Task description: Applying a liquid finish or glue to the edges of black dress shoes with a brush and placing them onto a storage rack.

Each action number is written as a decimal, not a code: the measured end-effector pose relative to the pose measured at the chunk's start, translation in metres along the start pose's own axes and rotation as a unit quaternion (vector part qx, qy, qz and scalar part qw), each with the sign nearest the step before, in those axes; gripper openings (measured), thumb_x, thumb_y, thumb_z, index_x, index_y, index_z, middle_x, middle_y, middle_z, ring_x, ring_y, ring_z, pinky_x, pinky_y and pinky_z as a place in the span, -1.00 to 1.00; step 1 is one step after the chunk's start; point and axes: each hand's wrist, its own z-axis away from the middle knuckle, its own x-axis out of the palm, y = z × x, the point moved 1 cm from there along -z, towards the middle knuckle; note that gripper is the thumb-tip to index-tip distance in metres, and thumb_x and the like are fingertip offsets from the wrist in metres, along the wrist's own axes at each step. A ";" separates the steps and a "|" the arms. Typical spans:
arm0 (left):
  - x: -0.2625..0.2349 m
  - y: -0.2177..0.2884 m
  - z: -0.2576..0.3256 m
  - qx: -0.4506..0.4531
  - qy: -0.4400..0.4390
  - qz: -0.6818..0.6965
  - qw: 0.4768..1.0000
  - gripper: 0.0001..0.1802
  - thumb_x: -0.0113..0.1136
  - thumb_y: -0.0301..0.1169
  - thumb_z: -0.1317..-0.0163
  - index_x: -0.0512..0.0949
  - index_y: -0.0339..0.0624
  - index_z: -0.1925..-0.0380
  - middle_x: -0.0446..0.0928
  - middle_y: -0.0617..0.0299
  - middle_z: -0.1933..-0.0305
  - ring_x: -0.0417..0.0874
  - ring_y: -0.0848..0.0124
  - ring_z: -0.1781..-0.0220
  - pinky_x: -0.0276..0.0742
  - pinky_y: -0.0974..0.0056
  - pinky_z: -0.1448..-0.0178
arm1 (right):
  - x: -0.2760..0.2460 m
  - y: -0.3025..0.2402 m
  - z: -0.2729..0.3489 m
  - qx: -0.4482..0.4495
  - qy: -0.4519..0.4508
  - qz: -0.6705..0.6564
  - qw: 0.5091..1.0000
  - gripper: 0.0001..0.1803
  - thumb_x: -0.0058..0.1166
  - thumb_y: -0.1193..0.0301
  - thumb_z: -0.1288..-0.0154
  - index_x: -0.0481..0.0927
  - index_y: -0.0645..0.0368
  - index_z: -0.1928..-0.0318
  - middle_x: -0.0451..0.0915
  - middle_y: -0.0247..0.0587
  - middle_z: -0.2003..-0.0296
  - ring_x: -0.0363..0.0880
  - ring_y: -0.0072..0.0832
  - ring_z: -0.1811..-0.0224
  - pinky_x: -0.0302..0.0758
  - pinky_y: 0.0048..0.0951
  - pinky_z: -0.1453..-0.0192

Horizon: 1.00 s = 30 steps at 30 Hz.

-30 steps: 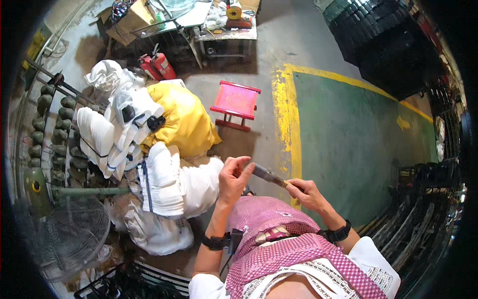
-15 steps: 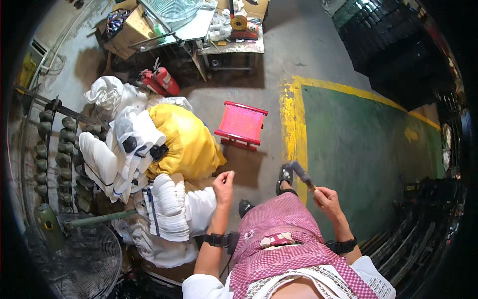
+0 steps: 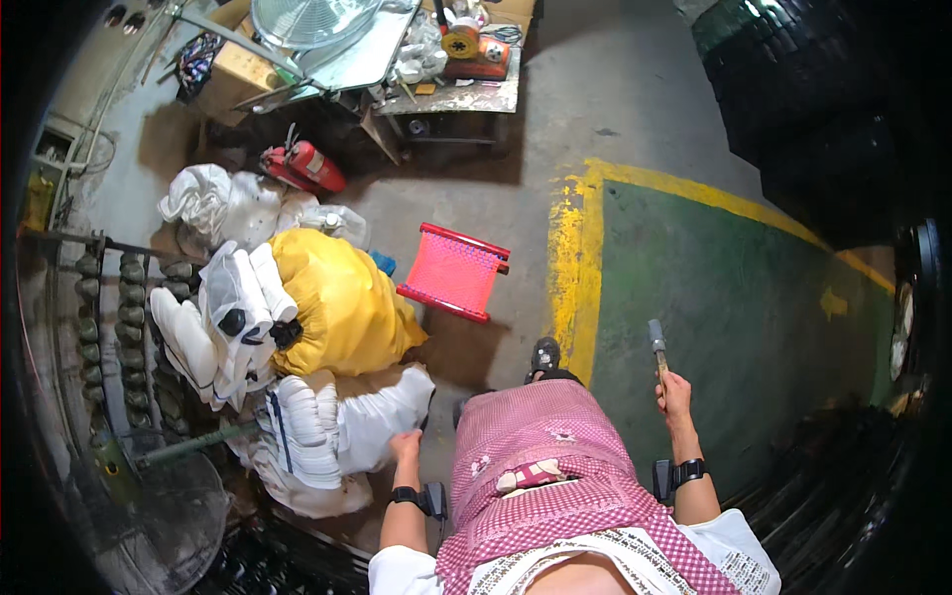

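The right hand [image 3: 674, 394] is closed around one grey-tipped tool [image 3: 657, 339], held up right of the middle of the frame; the tool's lower end is hidden. The left hand [image 3: 405, 445], low and left of the middle, is curled; whether anything is held in it cannot be told. The black heap [image 3: 808, 119] at upper right is lost in the dark. One yellow bag [image 3: 340, 302], one red stool [image 3: 453, 273] and two red fire extinguishers [image 3: 319, 169] can be counted.

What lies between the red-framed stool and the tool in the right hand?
Only floor: from the stool to the tool, the head view shows grey floor, a worn yellow line, then green floor.
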 end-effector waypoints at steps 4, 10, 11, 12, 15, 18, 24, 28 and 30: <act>0.031 0.037 0.018 0.027 0.018 0.084 0.996 -0.68 0.23 -0.22 0.14 0.61 -0.28 0.49 0.57 0.12 0.55 0.55 0.37 0.46 0.44 0.28 0.27 | 0.002 -0.024 -0.043 0.012 -0.006 0.025 1.000 -0.76 -0.12 0.26 -0.23 0.48 0.16 0.32 0.36 -0.43 0.73 0.18 -0.72 0.86 0.06 -0.68 0.85; 0.036 0.075 0.035 -0.075 0.027 0.087 0.993 -0.73 0.25 -0.29 0.17 0.61 -0.31 0.54 0.57 0.15 0.54 0.56 0.37 0.45 0.44 0.31 0.27 | 0.076 -0.080 -0.078 0.007 -0.046 0.112 0.993 -0.77 -0.10 0.25 -0.21 0.49 0.14 0.34 0.37 -0.44 0.73 0.19 -0.72 0.84 0.08 -0.68 0.83; 0.039 0.065 0.033 -0.050 0.029 0.124 0.991 -0.74 0.23 -0.30 0.16 0.60 -0.32 0.54 0.56 0.13 0.54 0.55 0.36 0.45 0.44 0.30 0.27 | 0.091 -0.092 -0.081 0.005 -0.053 0.135 0.989 -0.77 -0.09 0.24 -0.20 0.49 0.13 0.34 0.36 -0.44 0.73 0.19 -0.72 0.83 0.09 -0.68 0.82; 0.043 0.057 0.031 -0.023 0.031 0.160 0.986 -0.74 0.21 -0.32 0.14 0.59 -0.34 0.54 0.56 0.11 0.54 0.55 0.34 0.46 0.43 0.30 0.27 | 0.102 -0.098 -0.088 -0.011 -0.073 0.153 0.985 -0.77 -0.08 0.23 -0.20 0.49 0.13 0.34 0.36 -0.43 0.72 0.18 -0.71 0.83 0.08 -0.66 0.81; 0.049 0.038 0.017 -0.136 -0.001 0.118 0.984 -0.79 0.18 -0.38 0.13 0.58 -0.33 0.52 0.54 0.13 0.56 0.52 0.31 0.54 0.43 0.28 0.40 | 0.140 -0.120 -0.104 -0.023 -0.103 0.184 0.977 -0.76 -0.07 0.23 -0.19 0.50 0.13 0.33 0.37 -0.42 0.71 0.16 -0.70 0.83 0.07 -0.64 0.81; 0.057 0.048 0.019 -0.237 -0.010 0.224 0.945 -0.80 0.17 -0.35 0.09 0.58 -0.28 0.53 0.48 0.20 0.65 0.46 0.36 0.66 0.35 0.31 0.61 | 0.176 -0.150 -0.116 -0.040 -0.104 0.224 0.968 -0.75 -0.07 0.22 -0.20 0.51 0.13 0.31 0.37 -0.41 0.69 0.17 -0.69 0.81 0.09 -0.63 0.79; 0.056 0.074 0.022 -0.291 -0.088 0.317 0.898 -0.76 0.11 -0.40 -0.02 0.53 -0.20 0.26 0.43 0.27 0.63 0.36 0.54 0.75 0.17 0.46 0.77 | 0.255 -0.209 -0.136 -0.060 -0.122 0.207 0.969 -0.71 -0.06 0.20 -0.21 0.48 0.15 0.20 0.39 -0.41 0.67 0.19 -0.68 0.80 0.13 -0.62 0.77; 0.055 0.093 0.024 -0.251 -0.079 0.370 0.891 -0.69 0.07 -0.43 -0.06 0.46 -0.18 0.14 0.46 0.24 0.52 0.38 0.54 0.73 0.20 0.47 0.76 | 0.310 -0.239 -0.145 -0.061 -0.119 0.175 0.975 -0.68 -0.06 0.19 -0.23 0.47 0.12 0.13 0.38 -0.40 0.66 0.17 -0.70 0.82 0.07 -0.65 0.78; 0.056 0.102 0.021 -0.266 -0.066 0.440 0.855 -0.71 0.06 -0.42 -0.09 0.47 -0.13 0.14 0.49 0.22 0.41 0.40 0.52 0.71 0.22 0.48 0.74 | 0.331 -0.254 -0.162 -0.080 -0.144 0.172 0.971 -0.68 -0.07 0.18 -0.23 0.47 0.11 0.12 0.37 -0.40 0.66 0.16 -0.71 0.82 0.07 -0.64 0.78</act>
